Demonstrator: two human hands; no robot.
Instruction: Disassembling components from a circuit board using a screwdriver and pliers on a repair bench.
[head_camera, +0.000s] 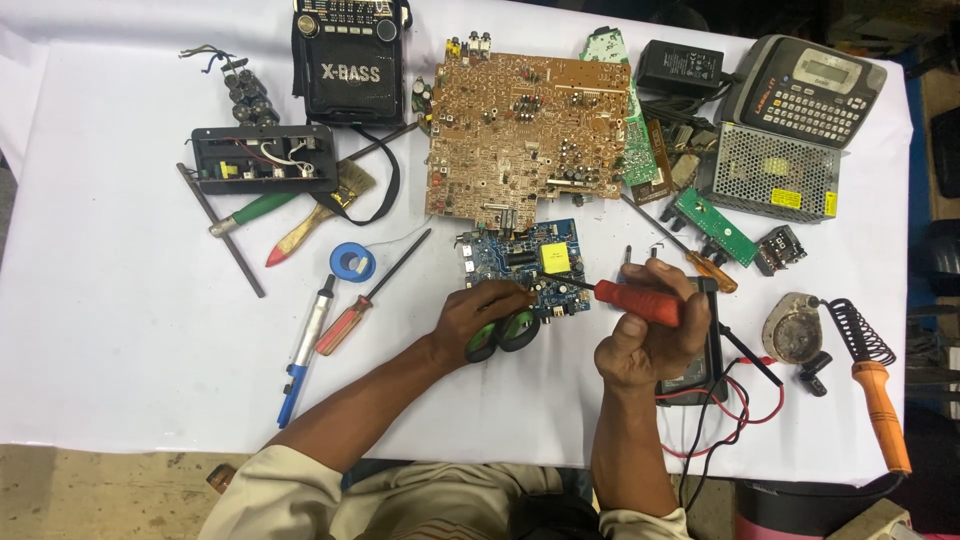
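Item 1: your blue circuit board (520, 262), small and roughly square, lying flat at centre frame just below a much larger brown circuit board (525, 135). It carries a yellow block component (559, 259), dark cylindrical parts and connectors along its edges.

Item 2: your red-handled screwdriver (640, 302), lying nearly level, its dark shaft reaching left onto the blue board's right edge.

Item 3: the bench (120, 340), covered in white cloth and filling most of the frame. Upper left holds a black radio (348, 65) and an open black casing (263, 158). Left of centre lie a brush (325, 205), a blue solder reel (352, 262), a smaller red screwdriver (365, 298) and a silver and blue desoldering pump (303, 350). Upper right holds a black adapter (680, 66), a grey label printer (808, 88), a metal mesh power supply (770, 172) and a green strip board (715, 226). Lower right lies an orange-handled soldering iron (880, 405). A bare floor strip shows along the bottom left.

Item 4: your left hand (483, 312), fingers curled down, fingertips pressing the blue board's lower edge, with 2 green and black round parts (503, 332) under the palm.

Item 5: your right hand (650, 340), clamped in a fist on the red screwdriver handle, over a dark multimeter (700, 375) with red and black leads (735, 410).
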